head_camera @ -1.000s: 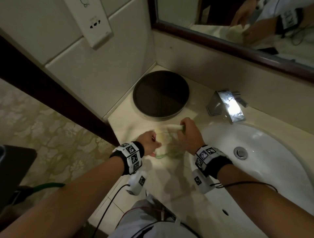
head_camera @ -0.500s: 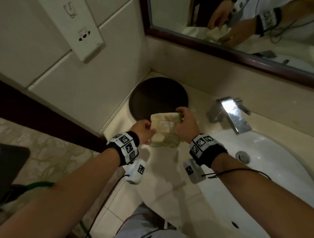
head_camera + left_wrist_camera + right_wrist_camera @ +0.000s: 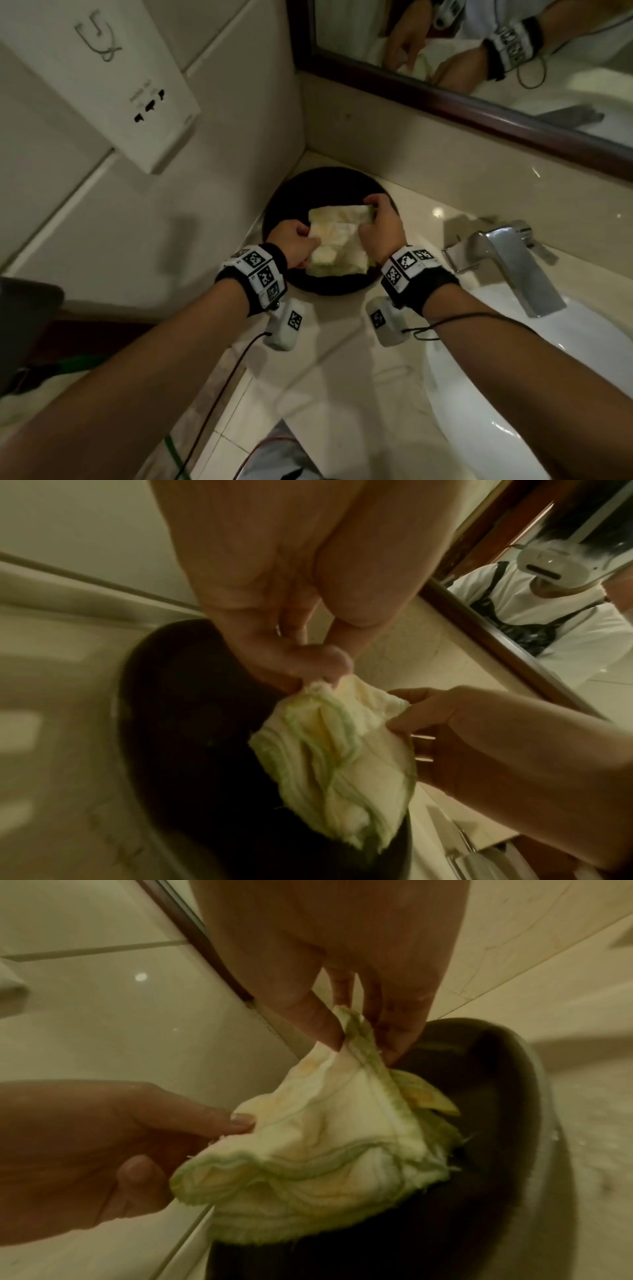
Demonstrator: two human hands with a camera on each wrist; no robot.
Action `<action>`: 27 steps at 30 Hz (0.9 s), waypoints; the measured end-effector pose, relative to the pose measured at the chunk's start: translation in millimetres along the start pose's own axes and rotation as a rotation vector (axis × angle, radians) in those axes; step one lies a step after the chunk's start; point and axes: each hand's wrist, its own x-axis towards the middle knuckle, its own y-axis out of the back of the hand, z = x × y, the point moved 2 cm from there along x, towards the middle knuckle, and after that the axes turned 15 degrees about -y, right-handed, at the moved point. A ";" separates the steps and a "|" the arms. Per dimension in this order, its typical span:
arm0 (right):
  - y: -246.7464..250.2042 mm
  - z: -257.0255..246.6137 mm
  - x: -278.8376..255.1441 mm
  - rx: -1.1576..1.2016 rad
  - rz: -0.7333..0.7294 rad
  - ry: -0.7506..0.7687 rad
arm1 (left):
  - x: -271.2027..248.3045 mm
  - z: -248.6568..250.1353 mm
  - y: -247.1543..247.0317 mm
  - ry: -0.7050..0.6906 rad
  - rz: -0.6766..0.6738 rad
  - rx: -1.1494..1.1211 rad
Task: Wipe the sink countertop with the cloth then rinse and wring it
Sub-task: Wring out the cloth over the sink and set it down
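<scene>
A pale cream cloth point(image 3: 337, 240) with green stitched edges hangs folded between both hands, over a dark round tray point(image 3: 308, 192) in the countertop's back corner. My left hand point(image 3: 294, 246) pinches the cloth's left edge between thumb and fingers. My right hand point(image 3: 380, 229) pinches its upper right corner. The left wrist view shows the cloth point(image 3: 342, 764) drooping in soft folds below my left hand point(image 3: 318, 669), with my right hand point(image 3: 462, 737) at its side. In the right wrist view my right hand point(image 3: 356, 1042) grips the cloth point(image 3: 325, 1145) by its hem.
The beige countertop point(image 3: 342, 342) runs toward me, with a white sink basin point(image 3: 479, 394) on the right and a chrome faucet point(image 3: 513, 267) behind it. A framed mirror point(image 3: 513, 51) hangs above the backsplash. A white socket panel point(image 3: 113, 78) sits on the left wall.
Both hands lifted the cloth off the countertop beside the sink and carried it back toward the corner, over the dark tray. The cloth now hangs folded flatter between them.
</scene>
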 end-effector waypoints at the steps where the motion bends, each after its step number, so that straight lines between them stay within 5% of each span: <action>1: -1.8 -2.8 4.4 0.006 0.005 -0.006 | 6.4 -0.4 1.6 0.003 -0.003 0.000; 10: -24.2 -20.0 27.4 -0.026 -0.006 -0.035 | 43.4 -9.0 22.0 0.025 -0.029 0.123; 19: -36.7 -21.7 4.4 -0.750 0.179 0.360 | 22.5 -5.7 15.6 -0.476 -0.077 0.722; 27: -50.5 7.1 -3.6 -0.836 0.067 0.310 | 18.1 -23.6 4.7 -0.576 -0.149 0.845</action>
